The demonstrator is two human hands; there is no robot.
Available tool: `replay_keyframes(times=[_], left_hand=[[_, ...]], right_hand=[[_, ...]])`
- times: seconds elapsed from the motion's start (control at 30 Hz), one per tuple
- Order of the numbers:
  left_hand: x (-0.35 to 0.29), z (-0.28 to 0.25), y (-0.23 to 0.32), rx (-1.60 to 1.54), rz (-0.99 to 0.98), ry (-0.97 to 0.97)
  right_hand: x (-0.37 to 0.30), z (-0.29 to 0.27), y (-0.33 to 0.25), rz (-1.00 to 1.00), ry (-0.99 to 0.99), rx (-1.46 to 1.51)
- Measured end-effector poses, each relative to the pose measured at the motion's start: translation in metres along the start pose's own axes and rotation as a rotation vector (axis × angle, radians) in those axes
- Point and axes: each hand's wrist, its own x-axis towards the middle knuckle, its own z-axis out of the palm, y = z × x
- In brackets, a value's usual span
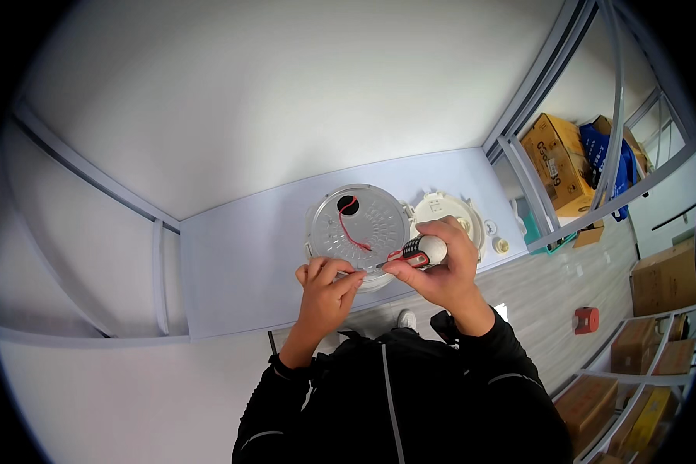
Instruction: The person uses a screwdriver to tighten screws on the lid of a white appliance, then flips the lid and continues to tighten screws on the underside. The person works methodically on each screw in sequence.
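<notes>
My right hand is closed around a screwdriver-like tool with a thick white, black and red handle, its thin dark tip pointing left. Close to that tip, my left hand has its thumb and fingers pinched together; whatever sits between them is too small to make out. Both hands are over the near edge of a round silver metal appliance part with pressed holes. A red wire comes out of its dark round opening and lies across the metal.
A round white plastic piece lies right of the metal part, beside a small cream-coloured part near the table's right end. Metal framing stands beyond, with a cardboard box. A red stool is on the floor.
</notes>
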Motion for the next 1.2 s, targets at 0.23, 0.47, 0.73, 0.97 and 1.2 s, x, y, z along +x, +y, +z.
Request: replay_keyframes(times=[0.23,0.47,0.73,0.97,1.2], left_hand=[[0.003,-0.004,0.001,0.055,0.048,-0.050],[0.000,0.001,-0.001,0.006,0.021,0.018],[-0.011,0.019,-0.010,-0.101,-0.010,0.169],[-0.011,0.018,-0.013,-0.089,0.035,0.175],[-0.012,0.019,-0.013,-0.139,-0.014,0.150]], right_hand=[[0.000,0.000,0.001,0.004,-0.008,0.004],[0.001,-0.001,0.001,-0.014,-0.033,0.039],[-0.002,0.000,-0.001,-0.014,-0.077,0.092],[-0.009,0.000,-0.002,0.000,-0.093,0.130],[-0.018,0.000,-0.004,0.081,-0.094,0.183]])
